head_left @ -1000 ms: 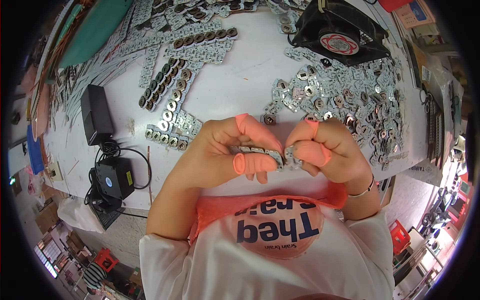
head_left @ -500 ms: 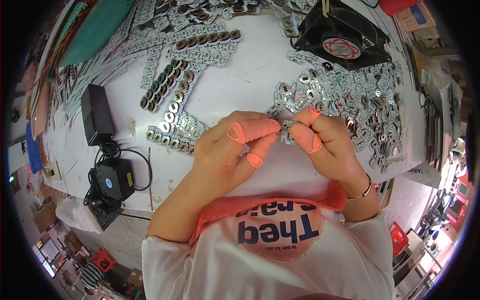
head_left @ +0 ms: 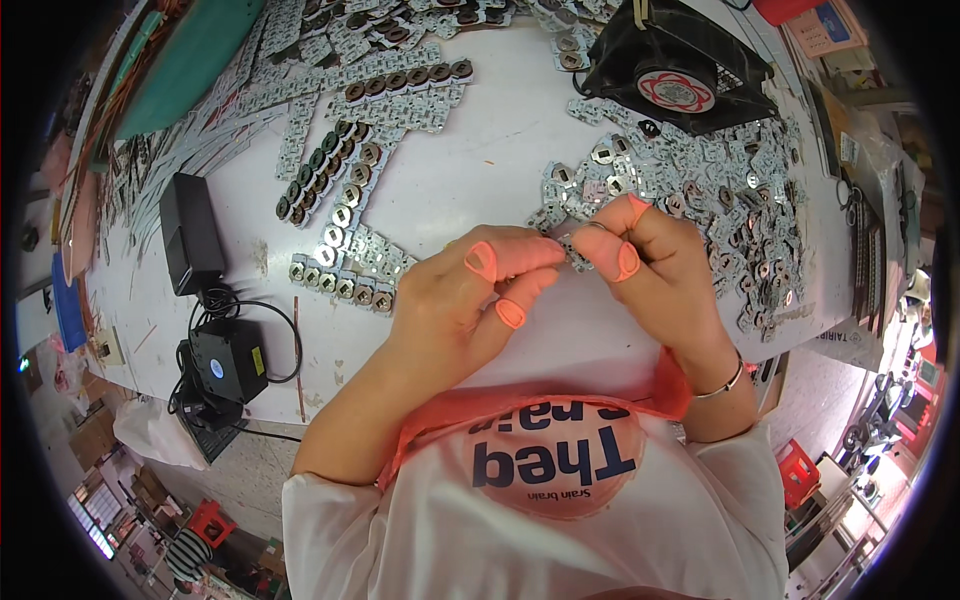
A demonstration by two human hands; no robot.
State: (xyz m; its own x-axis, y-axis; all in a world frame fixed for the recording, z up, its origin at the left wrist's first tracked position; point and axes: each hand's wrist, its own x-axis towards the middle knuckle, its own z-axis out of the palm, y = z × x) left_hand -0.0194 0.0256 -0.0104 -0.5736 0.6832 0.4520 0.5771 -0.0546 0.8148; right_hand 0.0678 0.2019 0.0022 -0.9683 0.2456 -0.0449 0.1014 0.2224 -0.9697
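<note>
My left hand (head_left: 465, 290) is closed, its thumb and fingers in orange finger cots pressed together at the tips. A small silvery circuit board (head_left: 577, 261) sits between the two hands, against the left fingertips. On its other side my right hand (head_left: 650, 262) is bent in a pinch, thumb and index finger also in orange cots. A thin dark edge shows at its fingertips, but the thing there is mostly hidden. Both hands are just above the white table (head_left: 480, 160). Left of them lie strips of boards with round metal parts (head_left: 340, 285).
Loose small boards (head_left: 730, 210) are heaped at the right. A black fan (head_left: 680, 80) stands behind them. At the left are a black box (head_left: 192, 235), a black power adapter (head_left: 230, 355) with cables, and thin metal strips (head_left: 175, 150). More boards (head_left: 370, 30) lie at the back.
My right thumb and index finger have shifted slightly, with a thin dark edge now showing at their tips. The small board sits a little higher and is more covered. The left hand barely moved.
</note>
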